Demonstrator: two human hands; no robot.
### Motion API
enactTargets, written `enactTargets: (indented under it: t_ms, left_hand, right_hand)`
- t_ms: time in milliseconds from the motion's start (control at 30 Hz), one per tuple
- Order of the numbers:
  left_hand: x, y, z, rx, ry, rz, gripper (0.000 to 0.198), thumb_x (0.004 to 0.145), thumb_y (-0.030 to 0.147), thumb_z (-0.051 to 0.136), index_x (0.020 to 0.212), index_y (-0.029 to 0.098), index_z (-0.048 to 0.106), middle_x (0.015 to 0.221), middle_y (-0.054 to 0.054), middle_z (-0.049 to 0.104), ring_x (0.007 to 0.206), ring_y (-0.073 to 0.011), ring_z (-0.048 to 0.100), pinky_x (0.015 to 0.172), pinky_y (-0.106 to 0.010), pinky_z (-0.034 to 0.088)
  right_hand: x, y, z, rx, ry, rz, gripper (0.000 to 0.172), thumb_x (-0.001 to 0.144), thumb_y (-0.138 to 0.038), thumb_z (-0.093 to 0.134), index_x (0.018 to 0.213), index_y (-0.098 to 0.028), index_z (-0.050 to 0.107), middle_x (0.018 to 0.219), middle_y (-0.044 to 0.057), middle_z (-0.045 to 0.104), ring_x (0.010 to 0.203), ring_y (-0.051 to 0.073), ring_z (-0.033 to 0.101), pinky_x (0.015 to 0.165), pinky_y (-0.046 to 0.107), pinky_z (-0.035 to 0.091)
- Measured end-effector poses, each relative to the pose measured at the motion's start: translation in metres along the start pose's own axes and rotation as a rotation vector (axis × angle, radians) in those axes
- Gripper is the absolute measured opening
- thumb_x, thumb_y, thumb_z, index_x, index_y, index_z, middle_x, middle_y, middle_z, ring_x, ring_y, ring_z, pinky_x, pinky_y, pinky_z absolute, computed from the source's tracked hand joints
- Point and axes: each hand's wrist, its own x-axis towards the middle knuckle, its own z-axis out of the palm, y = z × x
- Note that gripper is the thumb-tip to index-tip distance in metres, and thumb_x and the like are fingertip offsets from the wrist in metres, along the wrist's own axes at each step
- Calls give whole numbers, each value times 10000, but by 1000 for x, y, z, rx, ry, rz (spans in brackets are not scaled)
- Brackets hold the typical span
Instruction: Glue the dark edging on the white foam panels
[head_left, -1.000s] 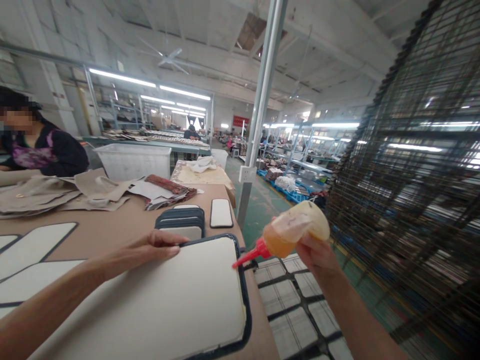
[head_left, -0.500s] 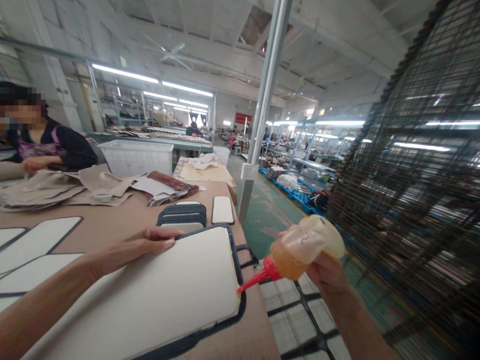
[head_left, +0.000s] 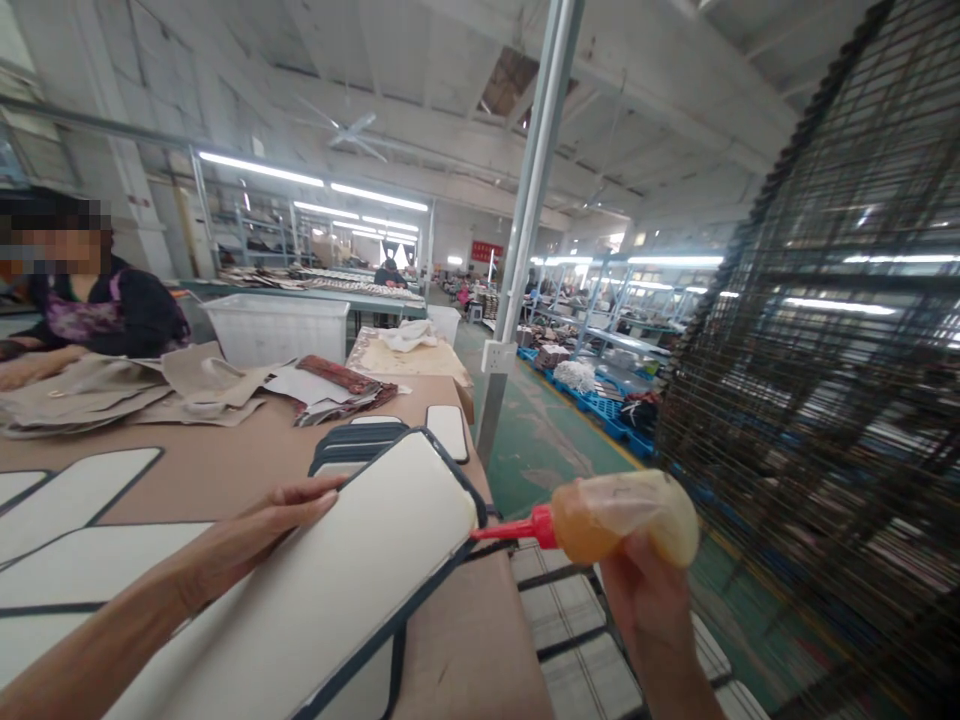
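Note:
My left hand (head_left: 289, 515) grips the upper edge of a long white panel (head_left: 352, 570) with a dark blue border, thumb on the white face. The panel is tilted over the brown table, its rounded far end toward the right. A squeeze bottle of amber glue (head_left: 600, 515) lies nearly level in my right hand (head_left: 652, 600), fingers wrapped round it. The tip of its red nozzle (head_left: 517, 530) meets the panel's edge near the right corner. A yellowish wet line shows along that edge. Under the held panel, part of another dark-bordered panel is visible.
Similar panels (head_left: 90, 490) lie on the left; a small stack (head_left: 356, 440) and a single panel (head_left: 447, 432) are beyond. Beige fabric pieces (head_left: 210, 385) lie before a co-worker (head_left: 97, 300). A metal post (head_left: 517, 260) rises at the table's edge, a wire rack (head_left: 810, 400) at right.
The panel has turned, its far end swinging up and its near edge rising off the table side. The bottle has tipped closer to level, its nozzle tip now nearer the corner.

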Motion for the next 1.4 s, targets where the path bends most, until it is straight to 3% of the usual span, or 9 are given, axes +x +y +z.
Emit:
enactTargets:
  t_ms: [100, 267, 533, 767, 1200, 1400]
  left_hand:
    - [4, -12, 5, -46, -33, 17, 630, 683, 412, 782, 1265, 252, 602, 1016, -27, 763, 817, -211, 712, 643, -240, 550]
    - [8, -24, 16, -177, 41, 6, 651, 578, 383, 856, 1183, 255, 651, 932, -20, 778, 775, -200, 707, 646, -237, 548]
    - [6, -24, 25, -229, 73, 4, 670, 511, 360, 893, 1120, 209, 659, 874, -33, 780, 714, -187, 707, 599, -224, 546]
    - [1, -26, 27, -207, 22, 25, 512, 577, 388, 858, 1017, 181, 697, 823, -50, 776, 685, -180, 704, 598, -218, 545]
    - [-6, -22, 28, -212, 72, 11, 485, 583, 374, 852, 982, 169, 668, 811, -57, 763, 646, -181, 691, 551, -227, 533]
    - [-5, -25, 27, -195, 25, 24, 442, 624, 386, 827, 974, 166, 670, 802, -60, 764, 648, -194, 703, 568, -245, 548]
  right_hand:
    - [-3, 4, 3, -9, 101, -96, 373, 617, -325, 845, 953, -231, 709, 814, 23, 737, 744, 226, 702, 736, 342, 589]
    - [-4, 12, 5, -14, 100, -151, 337, 656, -254, 815, 968, -240, 688, 843, -10, 727, 805, 181, 685, 757, 265, 566]
    - [0, 14, 9, -16, 104, -115, 355, 620, -227, 831, 948, -223, 695, 841, 1, 722, 780, 185, 677, 725, 277, 575]
    - [-5, 18, 14, 2, 48, -62, 377, 613, -255, 843, 960, -215, 702, 839, 8, 722, 778, 181, 673, 743, 267, 561]
    - [-14, 18, 19, -17, -38, 22, 361, 586, -311, 857, 903, -227, 707, 801, 30, 724, 745, 212, 686, 696, 318, 589]
    - [-20, 18, 19, -6, -50, 84, 330, 584, -327, 863, 866, -231, 721, 764, 32, 728, 727, 210, 688, 668, 303, 591]
